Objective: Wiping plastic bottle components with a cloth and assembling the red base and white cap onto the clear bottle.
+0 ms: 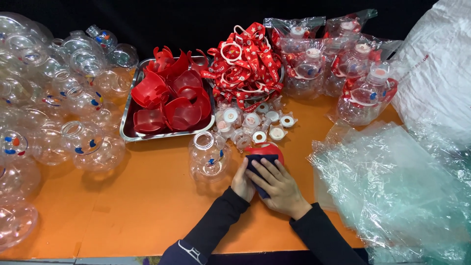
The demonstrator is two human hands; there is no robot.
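Hands [267, 184] wipe red part [265, 148]; tray [128, 128] holds more.

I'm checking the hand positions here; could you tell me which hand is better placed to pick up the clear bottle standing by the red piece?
Probably the left hand: it lies next to the clear bottle, while the right hand presses a dark cloth on the red piece.
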